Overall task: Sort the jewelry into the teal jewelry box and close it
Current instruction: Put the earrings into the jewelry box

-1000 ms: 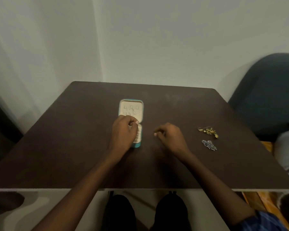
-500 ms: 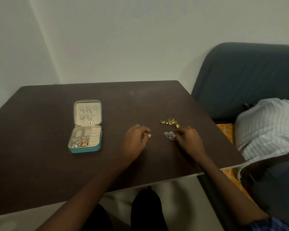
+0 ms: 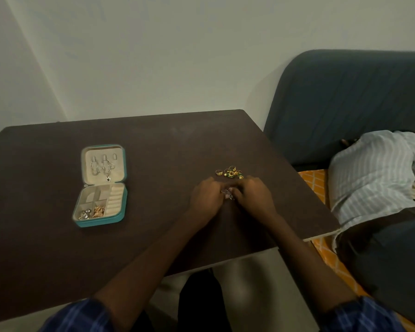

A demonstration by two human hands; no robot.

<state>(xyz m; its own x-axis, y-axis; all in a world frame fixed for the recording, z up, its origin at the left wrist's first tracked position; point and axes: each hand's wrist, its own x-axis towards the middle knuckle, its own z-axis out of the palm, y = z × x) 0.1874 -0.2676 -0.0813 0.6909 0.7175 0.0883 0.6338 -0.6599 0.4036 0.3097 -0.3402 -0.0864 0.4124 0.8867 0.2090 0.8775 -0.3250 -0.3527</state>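
The teal jewelry box lies open on the left of the dark table. Silver chains hang in its lid, and silver and gold pieces sit in its front compartments. A small heap of gold and green jewelry rests toward the table's right side. Just in front of that heap, my left hand and my right hand meet over a little silver jewelry cluster. Fingertips of both hands touch the cluster, which is mostly hidden between them. Whether either hand actually grips it is unclear.
A dark blue sofa stands right of the table. A person in a striped shirt lies on it, close to the table's right edge. A pale wall runs behind.
My left hand went from the open box across to the right and joined my right hand at the silver cluster. The view swung right, so the box now appears at the left.
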